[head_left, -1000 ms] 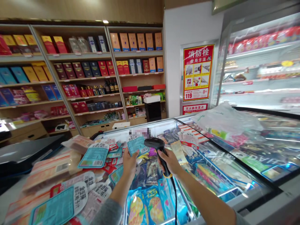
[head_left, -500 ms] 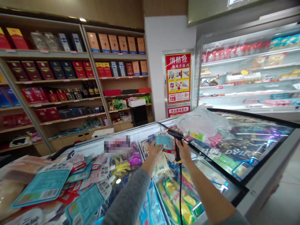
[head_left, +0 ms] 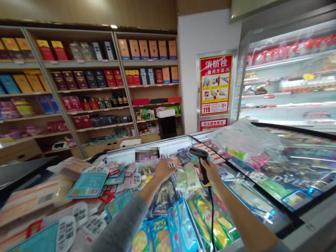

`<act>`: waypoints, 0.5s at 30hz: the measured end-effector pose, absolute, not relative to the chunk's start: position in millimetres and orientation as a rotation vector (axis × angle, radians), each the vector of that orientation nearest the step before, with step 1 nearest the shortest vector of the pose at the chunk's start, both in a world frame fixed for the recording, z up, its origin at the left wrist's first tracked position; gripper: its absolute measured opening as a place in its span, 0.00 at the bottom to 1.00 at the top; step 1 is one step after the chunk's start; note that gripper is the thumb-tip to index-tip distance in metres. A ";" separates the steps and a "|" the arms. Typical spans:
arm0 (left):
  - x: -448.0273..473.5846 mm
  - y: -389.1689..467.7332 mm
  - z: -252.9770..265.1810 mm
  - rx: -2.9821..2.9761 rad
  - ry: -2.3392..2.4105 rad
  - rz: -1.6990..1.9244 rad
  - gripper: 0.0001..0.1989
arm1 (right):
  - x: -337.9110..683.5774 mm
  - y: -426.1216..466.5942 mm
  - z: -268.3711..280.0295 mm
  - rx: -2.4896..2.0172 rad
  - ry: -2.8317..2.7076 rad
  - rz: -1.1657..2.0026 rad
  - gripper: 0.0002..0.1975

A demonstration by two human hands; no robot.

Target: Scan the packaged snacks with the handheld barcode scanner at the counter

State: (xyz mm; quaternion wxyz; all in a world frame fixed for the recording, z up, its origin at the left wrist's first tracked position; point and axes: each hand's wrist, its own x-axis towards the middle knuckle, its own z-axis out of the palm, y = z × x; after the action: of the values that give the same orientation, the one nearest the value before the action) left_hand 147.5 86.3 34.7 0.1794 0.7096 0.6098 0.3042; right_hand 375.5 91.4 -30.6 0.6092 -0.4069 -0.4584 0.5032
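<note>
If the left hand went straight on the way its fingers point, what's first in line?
Probably the black scanner in the right hand: the left hand points across toward it. Depth is unclear, though; if the left hand sits low, the freezer packets just beyond may come first.

Left sleeve: grey fabric is worn partway down the forearm | Right sleeve: grey is glimpsed (only an edge) | Left hand, right hand: bare

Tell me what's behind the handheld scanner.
Part of a teal packet shows behind the handheld scanner; anything directly behind its handle and the right hand is covered.
</note>
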 end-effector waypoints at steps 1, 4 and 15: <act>123.5 73.1 41.1 2.017 1.783 0.783 0.11 | 366.4 87.3 -30.0 -0.931 -1.056 1.198 0.26; 52.0 32.2 55.3 2.007 2.097 0.490 0.11 | 328.3 73.0 -26.2 -0.911 -1.073 1.310 0.26; -44.5 -23.1 -3.6 1.528 1.985 1.323 0.28 | 176.1 15.4 -19.2 -0.760 -1.354 1.644 0.27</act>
State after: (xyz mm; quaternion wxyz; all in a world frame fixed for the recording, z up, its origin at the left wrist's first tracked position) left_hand -44.5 -23.1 -3.6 0.1537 0.5329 0.6925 0.4614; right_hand 176.1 15.4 -19.2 0.4261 -0.3039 -0.5415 0.6579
